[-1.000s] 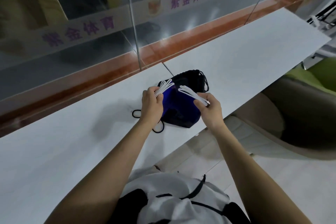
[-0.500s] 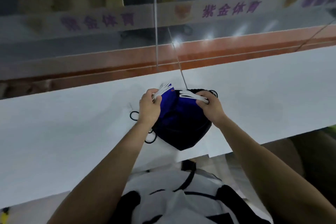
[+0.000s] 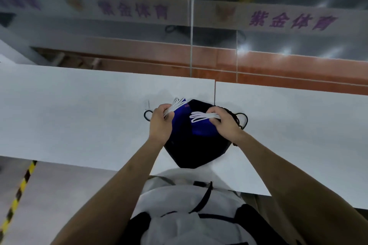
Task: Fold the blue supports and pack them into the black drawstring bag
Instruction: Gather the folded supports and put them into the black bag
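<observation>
Lying between both grips: blue supports (image 3: 201, 128)

Both bare forearms reach forward from the bottom of the view and draw toward each other, so the hands end up side by side with a small gap between them. The left hand (image 3: 161, 123) shows its back to the camera, fingers curled inward and pinching a bundle of white straps (image 3: 175, 105) that fans out past its knuckles. The right hand (image 3: 226, 122) is bent in at the wrist toward the left one, its curled fingers gripping white loops (image 3: 201, 117) that stick out on its inner side.
</observation>
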The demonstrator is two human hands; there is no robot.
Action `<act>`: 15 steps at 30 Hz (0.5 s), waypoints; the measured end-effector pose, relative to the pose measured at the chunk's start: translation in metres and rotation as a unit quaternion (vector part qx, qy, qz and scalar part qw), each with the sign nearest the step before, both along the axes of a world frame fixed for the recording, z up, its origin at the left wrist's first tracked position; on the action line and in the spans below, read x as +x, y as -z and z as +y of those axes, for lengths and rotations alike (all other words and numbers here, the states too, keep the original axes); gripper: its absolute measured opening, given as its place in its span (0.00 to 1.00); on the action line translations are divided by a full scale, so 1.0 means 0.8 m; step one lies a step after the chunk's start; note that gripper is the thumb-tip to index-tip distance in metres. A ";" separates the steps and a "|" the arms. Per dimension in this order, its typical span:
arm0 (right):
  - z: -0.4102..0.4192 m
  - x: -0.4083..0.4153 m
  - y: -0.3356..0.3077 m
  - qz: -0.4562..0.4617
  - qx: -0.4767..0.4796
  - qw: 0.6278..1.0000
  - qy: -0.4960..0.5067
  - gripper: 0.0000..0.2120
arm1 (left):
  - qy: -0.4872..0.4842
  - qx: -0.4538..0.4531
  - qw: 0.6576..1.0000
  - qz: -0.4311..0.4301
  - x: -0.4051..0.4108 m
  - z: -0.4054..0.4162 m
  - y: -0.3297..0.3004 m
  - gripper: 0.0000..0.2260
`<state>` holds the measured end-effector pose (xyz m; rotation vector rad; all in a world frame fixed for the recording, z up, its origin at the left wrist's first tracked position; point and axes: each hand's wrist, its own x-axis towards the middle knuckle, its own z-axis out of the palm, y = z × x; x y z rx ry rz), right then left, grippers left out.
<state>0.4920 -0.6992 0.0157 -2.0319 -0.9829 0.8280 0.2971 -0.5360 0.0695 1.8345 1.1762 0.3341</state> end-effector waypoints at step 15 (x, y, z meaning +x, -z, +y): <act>0.006 0.007 0.048 -0.198 -0.189 0.957 -0.098 0.17 | 0.012 -0.034 0.998 0.048 -0.001 -0.009 0.024 0.14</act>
